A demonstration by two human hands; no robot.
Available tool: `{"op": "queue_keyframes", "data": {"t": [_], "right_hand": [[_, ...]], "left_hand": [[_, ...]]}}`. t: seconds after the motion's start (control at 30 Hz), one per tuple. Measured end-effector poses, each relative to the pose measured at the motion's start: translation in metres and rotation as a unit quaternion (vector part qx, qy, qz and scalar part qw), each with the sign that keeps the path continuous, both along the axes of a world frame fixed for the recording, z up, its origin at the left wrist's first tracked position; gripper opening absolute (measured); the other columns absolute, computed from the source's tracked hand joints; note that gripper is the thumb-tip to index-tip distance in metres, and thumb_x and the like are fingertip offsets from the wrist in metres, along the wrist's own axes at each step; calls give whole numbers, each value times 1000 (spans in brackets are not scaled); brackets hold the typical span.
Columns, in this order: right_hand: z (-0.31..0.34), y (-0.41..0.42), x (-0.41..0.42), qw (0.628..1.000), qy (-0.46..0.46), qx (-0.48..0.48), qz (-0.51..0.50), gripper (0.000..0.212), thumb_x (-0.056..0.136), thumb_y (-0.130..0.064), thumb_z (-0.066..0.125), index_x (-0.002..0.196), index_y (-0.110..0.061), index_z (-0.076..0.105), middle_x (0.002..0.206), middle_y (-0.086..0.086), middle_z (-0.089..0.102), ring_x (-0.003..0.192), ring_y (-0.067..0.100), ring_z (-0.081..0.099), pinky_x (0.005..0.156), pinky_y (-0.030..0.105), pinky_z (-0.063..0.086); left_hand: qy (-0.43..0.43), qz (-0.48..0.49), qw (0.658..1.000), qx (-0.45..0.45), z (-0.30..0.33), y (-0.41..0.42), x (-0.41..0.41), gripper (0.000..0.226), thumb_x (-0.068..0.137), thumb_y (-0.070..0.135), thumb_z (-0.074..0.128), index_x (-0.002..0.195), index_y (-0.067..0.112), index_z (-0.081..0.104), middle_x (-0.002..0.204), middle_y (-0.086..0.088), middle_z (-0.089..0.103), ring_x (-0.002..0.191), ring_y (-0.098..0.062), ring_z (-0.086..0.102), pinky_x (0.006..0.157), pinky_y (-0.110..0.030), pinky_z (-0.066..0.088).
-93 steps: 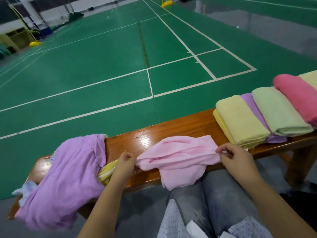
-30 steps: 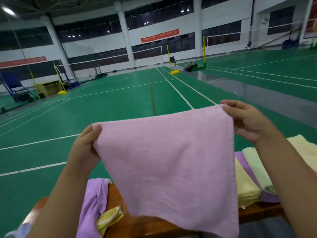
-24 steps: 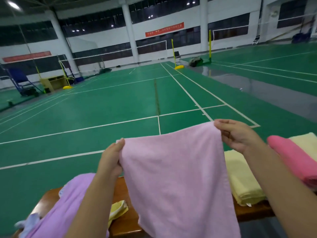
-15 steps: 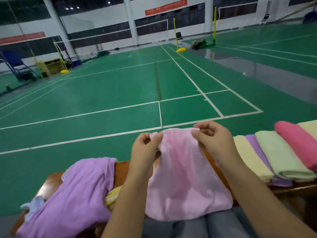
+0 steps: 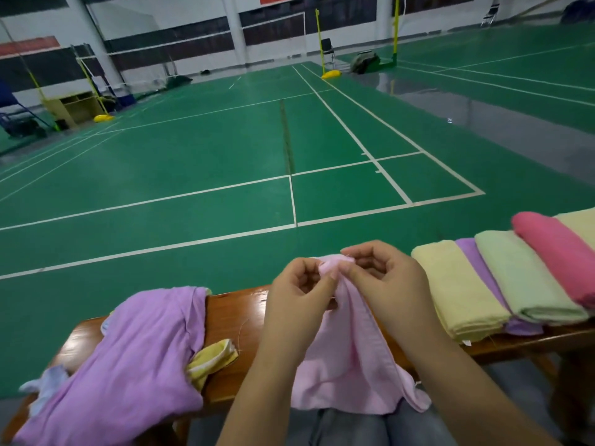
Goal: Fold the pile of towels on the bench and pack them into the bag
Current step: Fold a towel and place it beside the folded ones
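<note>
A light pink towel (image 5: 349, 365) hangs doubled over in front of the wooden bench (image 5: 240, 312) and reaches my knees. My left hand (image 5: 297, 296) and my right hand (image 5: 383, 284) pinch its two top corners together, fingertips touching. On the bench's left lies a crumpled lilac towel (image 5: 128, 358) over a yellow striped towel (image 5: 212, 358) and a pale blue one (image 5: 45, 386). Folded towels lie in a row on the right: yellow (image 5: 457, 294), purple (image 5: 476, 262), light green (image 5: 521, 278), deep pink (image 5: 560, 252). No bag is in view.
Beyond the bench stretches a green badminton court (image 5: 225, 149) with white lines. Net posts with yellow bases (image 5: 330, 74), a chair and a dark bag (image 5: 363, 61) stand far back. My jeans-clad knees (image 5: 354, 428) are under the hanging towel.
The pink towel was held up spread wide; my hands have since dropped and come together, joining its top corners so it hangs folded in half. The view has tilted downward.
</note>
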State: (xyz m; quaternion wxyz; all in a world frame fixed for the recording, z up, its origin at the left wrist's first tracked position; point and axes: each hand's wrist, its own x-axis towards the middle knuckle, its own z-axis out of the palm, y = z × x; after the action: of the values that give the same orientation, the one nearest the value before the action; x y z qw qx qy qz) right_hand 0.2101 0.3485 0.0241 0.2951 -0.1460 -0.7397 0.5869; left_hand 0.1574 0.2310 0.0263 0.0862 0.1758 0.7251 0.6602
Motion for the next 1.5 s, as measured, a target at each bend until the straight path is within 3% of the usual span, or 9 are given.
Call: {"op": "queue_keyframes", "data": {"t": [0.5,0.77,0.97,1.03,1.13,1.2,1.3,1.37,1.5], "right_hand": [[-14,-6,4,985,24,171,-30,26,89,-24,60,113,-21,70,103,-8,71,92,3,64,82,6,48],[-12,-6,7,972,18,236,15,38,88,-33,62,124,-19,63,112,-9,66,99,0,58,85,-3,38],[-7,10,5,971,5,240,5,26,83,-12,71,108,-21,69,98,-12,68,90,1,60,80,4,44],[-2,15,7,978,9,204,31,20,86,-12,68,101,-25,70,92,-20,67,91,-4,60,79,6,46],[4,19,12,988,-8,136,72,25,88,-10,64,93,-34,64,89,-21,68,88,-5,62,77,10,50],[7,22,15,991,-16,99,86,27,87,-8,64,91,-35,63,88,-18,68,87,-3,63,76,11,51],[13,24,15,994,-9,44,97,25,87,-4,64,92,-29,65,89,-13,69,86,-1,65,75,12,52],[17,26,16,995,-1,13,103,24,86,-3,64,92,-26,66,88,-12,70,85,-1,65,74,12,51],[22,29,18,993,5,-3,114,24,85,-6,66,91,-29,66,88,-17,70,85,-2,65,70,10,50]], "left_hand": [[69,0,997,-38,-3,5,13,49,95,13,59,72,56,68,82,6,74,83,-16,71,80,-43,59],[62,-11,998,-11,0,3,19,65,92,-7,48,73,51,69,85,15,74,89,-3,69,76,-18,55],[10,-109,993,39,-6,0,15,72,89,-20,40,87,45,72,99,14,74,102,-7,67,86,-20,53],[42,-124,991,31,-12,-5,13,61,90,-14,43,98,41,68,104,15,72,103,-5,66,88,-20,51],[283,26,957,-60,-22,-16,7,28,86,19,51,107,35,62,112,26,61,107,4,55,94,-10,41],[365,106,913,-149,-36,-23,1,51,80,39,58,129,35,44,130,20,42,122,0,37,106,-8,24],[247,15,940,-235,-50,-34,-5,93,66,63,73,132,63,8,146,36,11,139,1,14,116,-28,15],[148,-42,969,-192,-56,-38,-8,105,61,66,76,129,70,-4,141,41,16,137,1,28,111,-25,32],[78,-37,991,-104,-56,-36,-9,66,79,23,77,123,52,38,108,31,58,99,12,57,77,-6,47]]}}
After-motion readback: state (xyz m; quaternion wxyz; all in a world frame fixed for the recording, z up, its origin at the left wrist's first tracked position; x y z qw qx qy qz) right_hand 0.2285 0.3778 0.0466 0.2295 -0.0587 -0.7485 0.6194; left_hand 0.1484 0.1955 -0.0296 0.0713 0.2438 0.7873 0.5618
